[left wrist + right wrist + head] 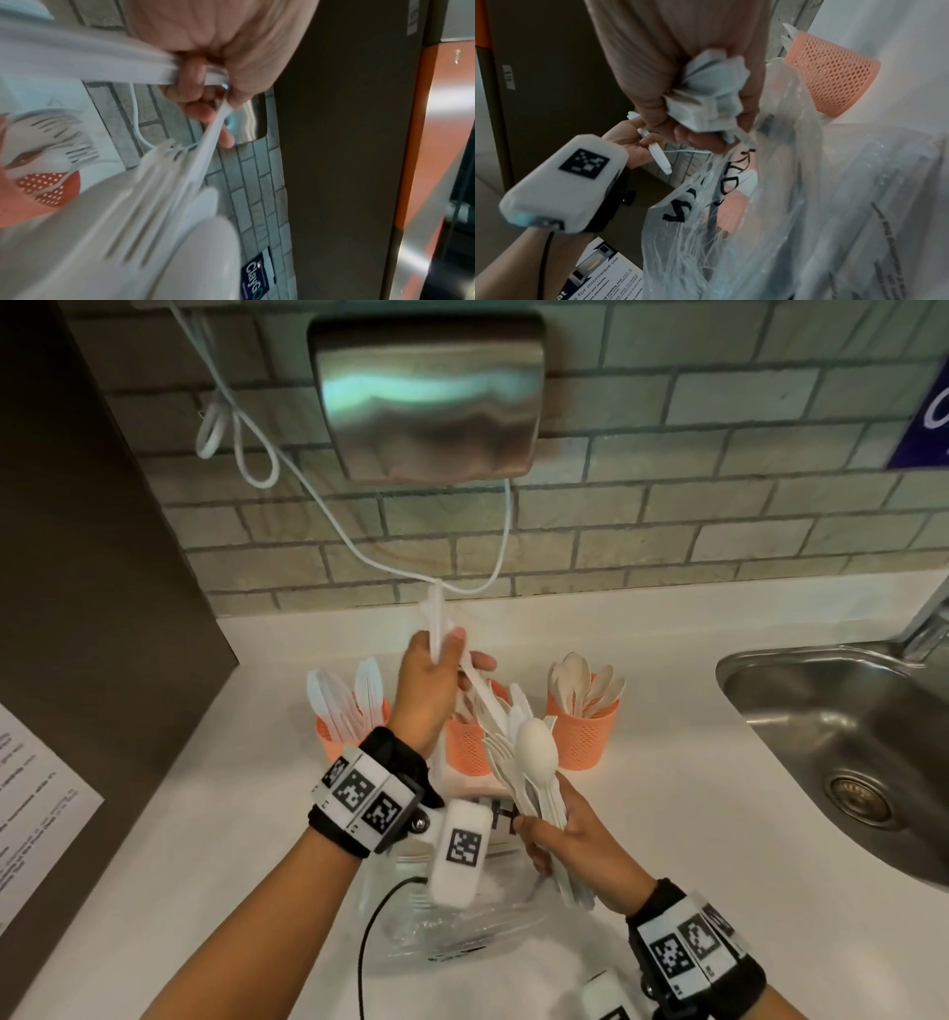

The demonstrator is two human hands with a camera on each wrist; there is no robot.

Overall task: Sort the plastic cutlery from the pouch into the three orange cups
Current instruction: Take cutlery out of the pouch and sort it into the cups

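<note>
Countertop (667,814) white under brick wall (667,531); left hand (429,690) gripping knives (436,629), right hand (570,839) clutching cutlery bundle (534,762).

Three cups in a row on the counter (667,814): left cup (334,742) with knives, middle cup (464,747) behind the hands, right cup (583,737) with spoons; pouch (462,922) in front, sink (842,737) right.

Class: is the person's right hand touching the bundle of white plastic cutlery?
Touching. The head view shows the right hand gripping the bundle of white plastic cutlery by its handles.
</note>
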